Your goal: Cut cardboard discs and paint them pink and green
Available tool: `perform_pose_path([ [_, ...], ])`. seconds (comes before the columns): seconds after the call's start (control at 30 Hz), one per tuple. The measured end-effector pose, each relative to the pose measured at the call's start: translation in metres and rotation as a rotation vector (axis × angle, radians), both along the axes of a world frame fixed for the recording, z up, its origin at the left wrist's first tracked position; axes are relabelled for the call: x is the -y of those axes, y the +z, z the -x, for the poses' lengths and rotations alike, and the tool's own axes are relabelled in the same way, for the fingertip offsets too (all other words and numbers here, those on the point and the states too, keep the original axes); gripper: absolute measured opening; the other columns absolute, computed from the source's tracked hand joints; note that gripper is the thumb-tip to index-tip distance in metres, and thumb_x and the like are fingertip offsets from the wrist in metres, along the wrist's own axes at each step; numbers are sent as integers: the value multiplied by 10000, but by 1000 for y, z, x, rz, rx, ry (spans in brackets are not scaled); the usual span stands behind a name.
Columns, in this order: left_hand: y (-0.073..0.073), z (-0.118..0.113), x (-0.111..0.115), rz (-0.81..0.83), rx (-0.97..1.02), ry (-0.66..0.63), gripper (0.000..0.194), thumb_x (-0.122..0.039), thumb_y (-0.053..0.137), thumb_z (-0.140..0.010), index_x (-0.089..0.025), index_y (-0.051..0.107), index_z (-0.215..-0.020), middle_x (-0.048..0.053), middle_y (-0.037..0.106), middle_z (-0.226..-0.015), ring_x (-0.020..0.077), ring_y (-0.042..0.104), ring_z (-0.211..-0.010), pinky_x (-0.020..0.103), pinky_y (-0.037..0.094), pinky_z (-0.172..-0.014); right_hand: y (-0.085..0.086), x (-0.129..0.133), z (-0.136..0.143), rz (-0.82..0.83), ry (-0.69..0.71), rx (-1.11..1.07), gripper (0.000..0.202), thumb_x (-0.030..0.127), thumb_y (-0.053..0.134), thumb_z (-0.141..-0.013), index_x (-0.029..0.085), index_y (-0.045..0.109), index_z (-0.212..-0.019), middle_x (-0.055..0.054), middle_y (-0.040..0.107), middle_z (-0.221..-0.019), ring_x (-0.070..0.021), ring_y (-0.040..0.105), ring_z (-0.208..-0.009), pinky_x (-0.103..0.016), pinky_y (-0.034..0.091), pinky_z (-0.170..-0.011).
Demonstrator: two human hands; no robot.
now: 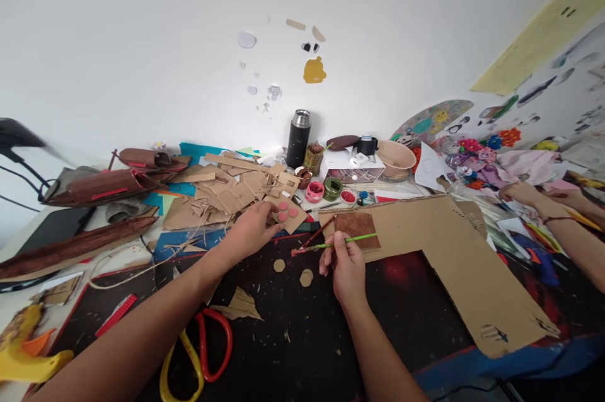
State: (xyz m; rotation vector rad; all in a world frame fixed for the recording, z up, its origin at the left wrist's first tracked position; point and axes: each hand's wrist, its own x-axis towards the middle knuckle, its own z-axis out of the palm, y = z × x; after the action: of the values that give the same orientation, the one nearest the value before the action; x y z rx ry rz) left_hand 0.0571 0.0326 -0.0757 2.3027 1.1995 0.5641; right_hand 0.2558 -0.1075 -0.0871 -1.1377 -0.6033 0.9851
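My left hand [255,225] is at the left edge of a small cardboard piece [297,220], its fingers and thumb closed on that edge. Several pink-painted discs [283,216] lie on the piece. In my right hand [347,266] is a green paintbrush [363,237], held between thumb and fingers, its reddish tip pointing left. Two bare cardboard discs [279,265] rest on the dark table below. A second, dark red brush [319,232] lies just behind the green one, beside a brown-painted rectangle [358,229] on a large cardboard sheet [416,222].
Open jars of pink paint [314,191] and green paint [333,188] stand behind my hands, near a black flask [299,140]. Scissors [215,345] lie in front; a yellow glue gun [33,351] is at left. Cardboard scraps [231,191] are piled behind. Another person's arm [562,225] reaches in at right.
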Motion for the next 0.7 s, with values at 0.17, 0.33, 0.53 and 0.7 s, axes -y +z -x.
perform_pose_path([
  [0.17, -9, -10, -4, -19, -23, 1, 236, -370, 669, -910, -205, 604, -1066, 114, 711, -1096, 304, 682, -1056, 432, 545, -939, 3, 3, -2, 19, 7, -8, 512, 699, 718, -887, 202, 624, -815, 76, 529, -471, -104, 511, -334, -181, 361, -347],
  [0.33, -9, -9, -3, -25, -23, -3, 232, -349, 655, -923, -201, 594, -1091, 110, 704, -1109, 296, 678, -1052, 432, 543, -933, 5, 6, 0, 30, 42, 22, 514, 706, 701, -895, 202, 636, -822, 71, 535, -472, -107, 517, -340, -189, 373, -361],
  [0.53, -4, -12, -2, -50, -53, -1, 180, -358, 664, -910, -213, 592, -988, 93, 692, -1012, 303, 678, -976, 427, 539, -872, 10, 7, 2, 49, 50, 38, 539, 729, 702, -877, 197, 639, -812, 68, 538, -464, -107, 520, -333, -190, 363, -359],
  [0.7, -5, -12, -1, -54, -57, 6, 144, -352, 623, -922, -216, 591, -959, 95, 688, -1003, 302, 676, -980, 419, 534, -875, 11, 7, 3, 40, 49, 49, 538, 725, 703, -878, 195, 636, -811, 70, 534, -458, -106, 522, -331, -186, 361, -359],
])
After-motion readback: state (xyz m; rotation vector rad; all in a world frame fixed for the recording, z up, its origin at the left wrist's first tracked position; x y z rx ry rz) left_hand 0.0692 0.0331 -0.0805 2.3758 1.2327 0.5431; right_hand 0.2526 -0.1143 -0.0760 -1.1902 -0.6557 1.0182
